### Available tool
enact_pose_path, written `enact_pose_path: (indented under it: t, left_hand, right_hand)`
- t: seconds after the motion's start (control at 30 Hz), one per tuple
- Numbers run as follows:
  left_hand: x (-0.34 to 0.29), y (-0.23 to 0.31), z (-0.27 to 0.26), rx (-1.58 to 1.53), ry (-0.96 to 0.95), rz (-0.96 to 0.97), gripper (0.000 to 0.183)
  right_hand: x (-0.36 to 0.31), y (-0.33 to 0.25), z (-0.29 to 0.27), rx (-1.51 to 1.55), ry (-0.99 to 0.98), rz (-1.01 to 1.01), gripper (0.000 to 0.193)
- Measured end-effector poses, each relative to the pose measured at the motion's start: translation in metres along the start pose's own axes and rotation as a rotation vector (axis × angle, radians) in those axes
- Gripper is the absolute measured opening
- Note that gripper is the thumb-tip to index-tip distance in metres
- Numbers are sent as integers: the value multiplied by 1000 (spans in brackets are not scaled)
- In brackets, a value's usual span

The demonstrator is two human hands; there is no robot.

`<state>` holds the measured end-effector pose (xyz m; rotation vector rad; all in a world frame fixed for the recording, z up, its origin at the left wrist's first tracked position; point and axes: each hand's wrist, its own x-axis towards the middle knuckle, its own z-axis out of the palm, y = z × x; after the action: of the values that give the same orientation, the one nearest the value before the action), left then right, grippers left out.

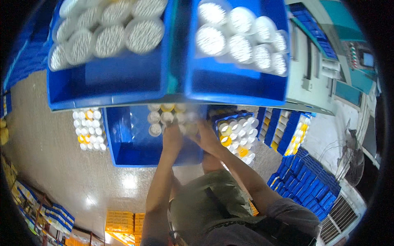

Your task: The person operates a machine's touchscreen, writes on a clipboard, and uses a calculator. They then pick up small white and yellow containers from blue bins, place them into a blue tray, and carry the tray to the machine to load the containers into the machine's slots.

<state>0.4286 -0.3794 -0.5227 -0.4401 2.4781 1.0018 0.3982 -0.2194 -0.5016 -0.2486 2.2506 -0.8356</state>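
From my far place I look down and go from left to right. On the floor (65, 158) at left I see a group of white and yellow round lids (88, 129). Above and a little to the right of them in the view is the upper left bin (119, 82), blue, with rows of round pale tubs (108, 41) at its far part. Low in the view there are orange crates (120, 221). In the middle is the lower blue bin (129, 143), and the small round pieces (154, 118), whitish with some yellow, are inside it, at its far right part. My left hand (172, 137) is at the near edge of these pieces, and I cannot tell if its fingers are closed on one. My right hand (206, 137) is just beside it, over the right part of the same bin; it is blurred, so its grip I also cannot tell. Further right are the upper right bin (234, 84) with more pale tubs, a group of white and yellow cups (238, 133) below it, and stacked blue trays (305, 182).
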Motion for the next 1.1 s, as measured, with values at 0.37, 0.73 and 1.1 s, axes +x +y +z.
enact_pose_path:
  t: [0.37, 0.73, 1.1]
  left_hand:
    - [113, 249, -193, 202, 503, 467, 24]
    - [141, 240, -167, 342, 457, 437, 17]
    - [36, 252, -206, 105, 541, 545, 16]
  right_hand:
    - [38, -117, -300, -319, 701, -318, 32]
    - [84, -90, -295, -603, 599, -174, 31]
    - [-9, -116, -314, -439, 659, -381, 22]
